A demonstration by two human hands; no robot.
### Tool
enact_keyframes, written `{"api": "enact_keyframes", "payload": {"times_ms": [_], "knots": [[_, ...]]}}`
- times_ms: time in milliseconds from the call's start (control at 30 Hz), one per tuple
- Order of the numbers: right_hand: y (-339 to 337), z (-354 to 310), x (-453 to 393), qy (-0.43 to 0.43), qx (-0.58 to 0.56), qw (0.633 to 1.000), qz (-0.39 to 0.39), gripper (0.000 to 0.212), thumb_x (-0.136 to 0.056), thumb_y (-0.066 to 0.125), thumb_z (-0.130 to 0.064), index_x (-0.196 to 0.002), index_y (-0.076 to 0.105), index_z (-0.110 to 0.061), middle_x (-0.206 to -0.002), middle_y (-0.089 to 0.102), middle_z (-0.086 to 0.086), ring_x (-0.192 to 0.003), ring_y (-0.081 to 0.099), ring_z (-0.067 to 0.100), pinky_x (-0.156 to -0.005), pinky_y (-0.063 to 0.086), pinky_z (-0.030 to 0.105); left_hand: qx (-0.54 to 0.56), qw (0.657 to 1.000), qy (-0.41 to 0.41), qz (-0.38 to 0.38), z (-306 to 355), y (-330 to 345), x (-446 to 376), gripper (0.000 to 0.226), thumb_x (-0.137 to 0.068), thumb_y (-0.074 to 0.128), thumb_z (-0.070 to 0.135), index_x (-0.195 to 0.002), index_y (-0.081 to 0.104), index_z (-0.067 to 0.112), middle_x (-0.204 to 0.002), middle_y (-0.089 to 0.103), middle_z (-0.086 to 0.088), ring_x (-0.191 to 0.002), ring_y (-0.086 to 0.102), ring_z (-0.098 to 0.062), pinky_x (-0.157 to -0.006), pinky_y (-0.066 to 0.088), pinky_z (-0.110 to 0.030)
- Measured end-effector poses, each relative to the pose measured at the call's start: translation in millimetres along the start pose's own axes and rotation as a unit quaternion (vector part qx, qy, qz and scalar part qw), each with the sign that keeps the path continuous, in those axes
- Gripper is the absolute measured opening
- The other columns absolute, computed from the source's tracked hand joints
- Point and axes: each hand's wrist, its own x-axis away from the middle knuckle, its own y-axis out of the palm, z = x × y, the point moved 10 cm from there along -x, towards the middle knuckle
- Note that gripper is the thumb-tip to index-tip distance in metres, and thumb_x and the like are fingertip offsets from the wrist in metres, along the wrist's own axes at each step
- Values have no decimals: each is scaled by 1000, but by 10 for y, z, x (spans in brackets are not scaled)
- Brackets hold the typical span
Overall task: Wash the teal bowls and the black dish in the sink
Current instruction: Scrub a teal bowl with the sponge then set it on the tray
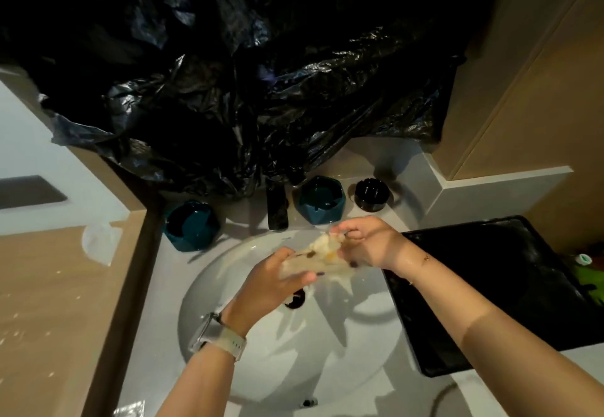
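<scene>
1. Sink [228, 367], low in the frame, is seen beneath both hands.
2. A pale wet cloth [322, 255] is gripped by the left hand [274, 282] and pinched by the right hand [366, 243], apparently wrung out.
3. Two teal bowls [191, 225] and the black dish [372, 195] are left on the desk [408, 168] behind, above centre frame.
4. One must be fetched next.
</scene>
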Motion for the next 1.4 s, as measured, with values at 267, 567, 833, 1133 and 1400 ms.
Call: {"api": "enact_keyframes", "payload": {"times_ms": [267,567,833,1133,1400], "knots": [[179,-405,-254,-77,203,975,53,16,-86,62,-17,-86,71,-4,-73,68,8,-58,59,16,-52,48,25,47,998,-22,27,-294,-346,74,28,-99,50,46,-84,59,25,-87,60,-1,-85,54,-21,-85,43,-32],[457,62,-171,-32,75,996,20,13,-93,54,-11,-89,63,-4,-84,60,3,-74,57,12,-61,50,20,317,947,3,44,-208,-498,134,13,-97,54,6,-107,63,5,-91,70,-4,-82,65,-13,-72,52,-23],[959,361,-32,-114,-44,992,-17,73,-73,77,-5,-129,42,-36,-122,58,-13,-110,60,3,-90,50,21,378,924,18,-61,125,-71,79,26,-84,58,18,-102,59,-1,-99,66,-20,-93,63,-27,-82,50,-35],[751,-19,-163,-217,484,847,27,16,-86,54,-21,-100,48,-14,-91,62,4,-83,61,28,-62,43,36,288,949,-78,-96,-428,-280,147,50,-66,73,31,-107,62,4,-127,64,-4,-117,61,-24,-105,45,-56],[1239,-386,-18,-322,538,773,-99,16,-93,47,-11,-102,60,-8,-93,60,14,-87,56,32,-72,41,36,171,901,-142,-372,-214,406,214,17,-81,77,26,-96,69,25,-81,63,4,-67,54,-8,-59,44,-19]]}}
